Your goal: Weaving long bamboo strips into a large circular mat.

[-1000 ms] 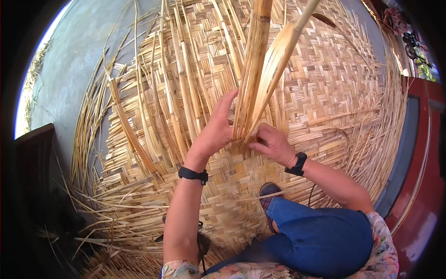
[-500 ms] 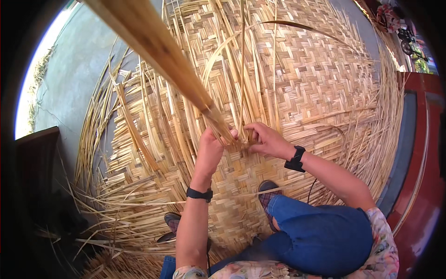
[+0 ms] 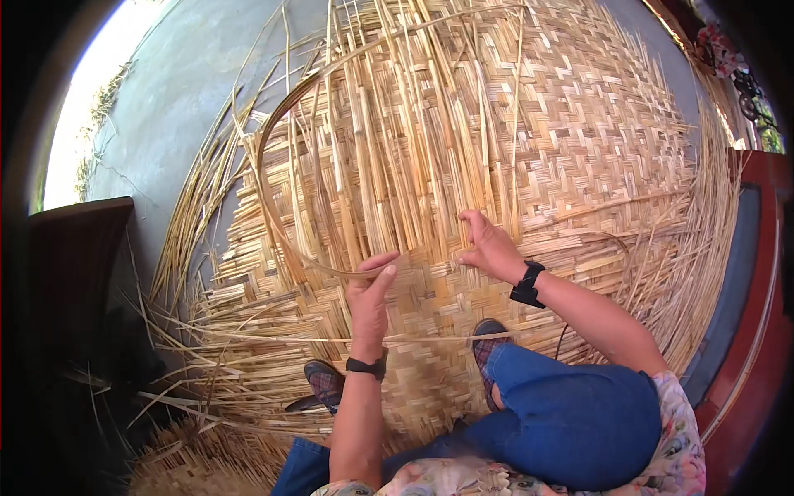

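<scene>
A long, flat reed strip (image 3: 288,101) arcs above the left part of the woven mat (image 3: 579,140), bowing out in a wide loop from near the mat's middle toward its far edge. Its near end is pinched in the left hand (image 3: 370,298), thumb on one side and fingers on the other, above the middle of the mat. The right hand (image 3: 492,248) is over the mat just to the right of that, with thumb and forefinger parted and nothing visible between them; whether its fingertips touch the mat cannot be told.

Unwoven reed splints (image 3: 385,157) lie side by side over the left half of the mat, running from near the hands toward its far edge. A thin pale strip (image 3: 430,337) crosses the near part of the mat, between the hands and the two plaid shoes (image 3: 490,351). More loose reed strips (image 3: 186,219) fan out along the mat's left edge, beside the grey floor (image 3: 198,91).

A black band circles each wrist. The blue jeans (image 3: 571,426) and floral top (image 3: 682,422) show at the mat's near side. Beyond the mat's left edge stands a dark brown panel (image 3: 78,240); beyond its right edge runs a red ledge (image 3: 744,364).
</scene>
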The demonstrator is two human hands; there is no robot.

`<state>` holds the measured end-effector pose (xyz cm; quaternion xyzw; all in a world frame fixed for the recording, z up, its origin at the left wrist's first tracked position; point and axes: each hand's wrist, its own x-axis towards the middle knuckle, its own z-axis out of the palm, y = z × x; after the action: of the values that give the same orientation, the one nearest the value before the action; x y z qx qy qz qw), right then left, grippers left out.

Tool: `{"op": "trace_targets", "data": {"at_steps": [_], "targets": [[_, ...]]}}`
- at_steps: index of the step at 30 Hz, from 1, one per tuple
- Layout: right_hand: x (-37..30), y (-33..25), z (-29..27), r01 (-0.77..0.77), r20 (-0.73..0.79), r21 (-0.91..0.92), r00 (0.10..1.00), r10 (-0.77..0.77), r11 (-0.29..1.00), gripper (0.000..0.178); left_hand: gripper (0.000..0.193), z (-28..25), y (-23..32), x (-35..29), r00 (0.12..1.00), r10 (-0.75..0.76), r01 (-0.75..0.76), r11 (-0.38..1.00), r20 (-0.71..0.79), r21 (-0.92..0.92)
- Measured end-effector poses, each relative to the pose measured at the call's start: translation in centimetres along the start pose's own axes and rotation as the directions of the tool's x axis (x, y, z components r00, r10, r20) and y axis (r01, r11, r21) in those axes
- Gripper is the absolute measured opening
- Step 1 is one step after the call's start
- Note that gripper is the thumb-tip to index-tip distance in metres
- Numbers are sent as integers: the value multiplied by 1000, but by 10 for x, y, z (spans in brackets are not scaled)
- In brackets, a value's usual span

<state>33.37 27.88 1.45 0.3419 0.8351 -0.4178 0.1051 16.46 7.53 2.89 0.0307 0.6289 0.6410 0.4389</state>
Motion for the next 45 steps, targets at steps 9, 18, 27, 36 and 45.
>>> {"op": "trace_targets", "data": {"at_steps": [9,18,27,36,45], "targets": [[27,-42,19,399,90,183,903,-420,898,20,37,-12,123,-28,904,49,-258,854,424,452],[23,-70,25,193,-48,243,981,-187,951,28,56,-65,56,97,961,3,-268,268,278,925],[10,-65,15,189,-222,380,969,-109,906,25,77,9,68,92,873,-417,465,868,252,-174],[21,-52,36,33,-163,371,986,30,928,23,34,20,78,110,754,-514,587,807,408,-66],[42,-39,10,265,246,113,926,-285,958,31,38,6,125,77,985,-157,118,916,72,384]]}}
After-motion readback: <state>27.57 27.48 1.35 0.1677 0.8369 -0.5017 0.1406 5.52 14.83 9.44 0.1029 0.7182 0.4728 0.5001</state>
